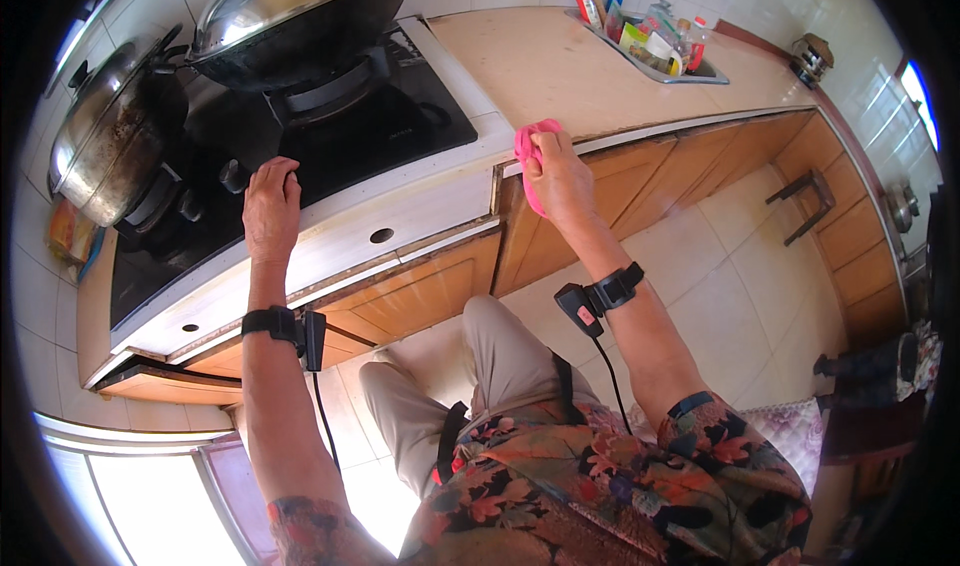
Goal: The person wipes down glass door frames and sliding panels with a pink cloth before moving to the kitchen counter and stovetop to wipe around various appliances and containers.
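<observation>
Gripped in my right hand is a bunched pink cloth, at the front edge of the beige countertop, just right of the stove. Part of the cloth hangs down over the edge. My left hand lies palm down, fingers together, at the front edge of the black glass gas stove, a little right of a control knob. It holds nothing that I can see. The underside of its fingers is hidden.
A large lidded wok stands on the rear burner area, a lidded steel pot at the left. Bottles and packets fill a small sink at the back right. Wooden cabinet doors run below; a small stool stands on the floor.
</observation>
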A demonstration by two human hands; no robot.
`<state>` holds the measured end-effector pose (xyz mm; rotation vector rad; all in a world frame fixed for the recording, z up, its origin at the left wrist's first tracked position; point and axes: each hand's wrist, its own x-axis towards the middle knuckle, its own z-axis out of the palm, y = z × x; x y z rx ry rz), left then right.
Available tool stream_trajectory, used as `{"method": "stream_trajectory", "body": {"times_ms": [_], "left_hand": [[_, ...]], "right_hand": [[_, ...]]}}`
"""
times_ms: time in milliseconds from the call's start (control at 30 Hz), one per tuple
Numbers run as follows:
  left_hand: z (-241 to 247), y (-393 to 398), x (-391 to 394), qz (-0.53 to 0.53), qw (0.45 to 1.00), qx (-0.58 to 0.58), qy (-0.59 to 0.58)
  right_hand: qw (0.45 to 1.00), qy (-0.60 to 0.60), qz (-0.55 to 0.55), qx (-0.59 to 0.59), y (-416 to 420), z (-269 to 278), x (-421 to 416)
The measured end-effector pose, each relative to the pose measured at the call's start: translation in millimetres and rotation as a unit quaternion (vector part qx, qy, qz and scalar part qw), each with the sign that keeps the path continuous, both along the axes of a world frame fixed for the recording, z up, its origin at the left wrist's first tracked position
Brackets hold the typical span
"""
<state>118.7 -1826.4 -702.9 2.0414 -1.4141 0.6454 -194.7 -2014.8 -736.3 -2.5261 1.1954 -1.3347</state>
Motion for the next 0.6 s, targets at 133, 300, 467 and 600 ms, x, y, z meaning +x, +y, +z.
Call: {"method": "stream_trajectory", "body": {"times_ms": [133,300,467,600], "left_hand": [[2.2,-4.6,-5.4,0.013,1.0,0.003,0.013],[0.9,-3.5,-3.1,0.013,1.0,-0.002,0.01],[3.0,-1.7,-4.3,0.007,1.0,-0.005,-0.004],[6.2,-0.2,-8.7,0.012,1.0,-0.009,0.012]], "right_hand": [[0.986,-0.133,0.058,0.088,-25.7,-13.8,-23.7],[0.978,-0.158,0.09,0.1,-15.4,-6.3,-36.3],[0.996,-0.06,0.039,0.049,11.3,18.6,-19.2],[0.999,0.009,-0.002,-0.034,11.5,13.5,-1.9]]}}
